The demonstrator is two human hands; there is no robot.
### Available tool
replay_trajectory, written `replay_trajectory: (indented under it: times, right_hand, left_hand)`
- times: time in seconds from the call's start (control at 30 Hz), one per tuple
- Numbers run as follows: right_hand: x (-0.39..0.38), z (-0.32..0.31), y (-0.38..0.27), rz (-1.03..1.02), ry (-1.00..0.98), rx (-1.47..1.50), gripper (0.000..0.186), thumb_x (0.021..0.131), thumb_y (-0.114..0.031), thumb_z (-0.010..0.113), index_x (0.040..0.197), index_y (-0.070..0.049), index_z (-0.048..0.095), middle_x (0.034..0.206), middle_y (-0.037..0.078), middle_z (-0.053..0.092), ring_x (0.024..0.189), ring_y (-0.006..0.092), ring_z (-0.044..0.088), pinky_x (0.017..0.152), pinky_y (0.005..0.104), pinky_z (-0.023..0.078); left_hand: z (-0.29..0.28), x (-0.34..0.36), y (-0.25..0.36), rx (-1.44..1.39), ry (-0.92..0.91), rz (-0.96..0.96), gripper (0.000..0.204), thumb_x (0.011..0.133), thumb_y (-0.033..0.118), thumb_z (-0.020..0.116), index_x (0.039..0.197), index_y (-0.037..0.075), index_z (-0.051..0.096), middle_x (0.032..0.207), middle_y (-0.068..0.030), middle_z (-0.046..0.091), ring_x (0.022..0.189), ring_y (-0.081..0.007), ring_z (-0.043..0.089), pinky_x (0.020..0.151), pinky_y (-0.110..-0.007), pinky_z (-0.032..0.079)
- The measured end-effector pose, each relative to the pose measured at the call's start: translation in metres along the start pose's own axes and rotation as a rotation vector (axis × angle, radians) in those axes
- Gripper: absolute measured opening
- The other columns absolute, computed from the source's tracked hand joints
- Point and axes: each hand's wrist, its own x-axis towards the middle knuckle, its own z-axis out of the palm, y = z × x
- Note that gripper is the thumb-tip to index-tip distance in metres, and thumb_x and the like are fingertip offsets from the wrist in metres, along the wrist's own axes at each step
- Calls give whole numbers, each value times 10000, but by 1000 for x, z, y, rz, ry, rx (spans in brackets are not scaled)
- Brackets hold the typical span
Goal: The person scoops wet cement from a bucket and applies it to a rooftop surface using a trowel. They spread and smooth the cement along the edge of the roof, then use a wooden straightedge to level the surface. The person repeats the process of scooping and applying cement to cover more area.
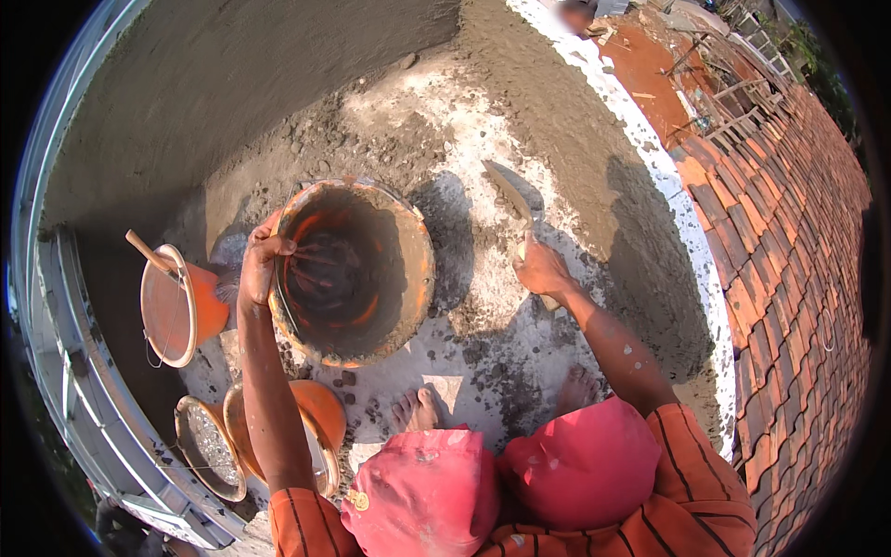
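My left hand (pixel 262 260) is closed over the left rim of a large orange bucket (pixel 423 269), thumb on the inner side. The bucket's mouth faces up toward me, its rim and walls are crusted with grey mortar, and wet grey residue coats the inside. To the right, my right hand (pixel 546 271) is wrapped round the handle of a trowel (pixel 507 193). Its long blade points away from me over the pale, mortar-strewn floor, casting a shadow beside it. Whether the bucket rests on the floor or is lifted, I cannot tell.
At left stands a smaller orange bucket (pixel 210 302) with a wooden-handled tool in it. More mortar-stained buckets (pixel 212 447) sit by my left forearm. A grey plastered wall (pixel 278 74) rises ahead; a white-edged ledge (pixel 673 190) and tiled roof (pixel 789 278) lie right. My bare feet (pixel 416 410) are close below.
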Motion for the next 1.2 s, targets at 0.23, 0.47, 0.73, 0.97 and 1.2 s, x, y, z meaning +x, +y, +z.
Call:
replay_trajectory:
  times: [0.23, 0.47, 0.73, 0.97, 1.2]
  right_hand:
    - [11, -42, 5, 215, 154, -25, 671, 860, -233, 557, 1393, 90, 310, 1093, 288, 621, 1047, 433, 593, 911, 495, 465]
    - [35, -38, 34, 267, 285, -56, 596, 813, -151, 571, 1324, 91, 380, 1151, 297, 598, 1112, 401, 577, 971, 532, 418]
    - [49, -33, -34, -47, 49, 29, 535, 815, -170, 569, 1261, 104, 459, 1121, 303, 604, 1083, 407, 589, 923, 467, 472]
    - [82, -69, -22, 243, 271, 83, 309, 814, -145, 572, 1027, 67, 643, 1109, 285, 622, 1076, 408, 600, 936, 471, 470]
    - [111, -75, -26, 243, 248, 79, 323, 825, -165, 548, 1074, 23, 631, 1133, 258, 624, 1096, 397, 592, 920, 479, 468]
  left_hand:
    - [5, 7, 9, 5, 51, -40, 558, 640, -20, 530, 1192, -76, 577, 1094, -119, 662, 948, -192, 629, 922, -289, 460]
    - [16, 12, 9, -20, 46, -63, 555, 627, -3, 529, 1173, -91, 582, 1097, -144, 662, 964, -222, 632, 936, -302, 460]
    - [15, 19, 13, 49, 114, -129, 563, 623, -16, 547, 1181, -83, 580, 1069, -136, 665, 904, -187, 635, 888, -273, 474]
    - [8, 17, 8, 4, 36, -91, 615, 605, -17, 562, 1217, -73, 572, 1076, -114, 666, 927, -184, 623, 888, -269, 461]
    - [-5, 17, 0, -53, 52, -104, 617, 603, -13, 572, 1216, -82, 568, 1091, -121, 663, 950, -193, 618, 909, -266, 446]
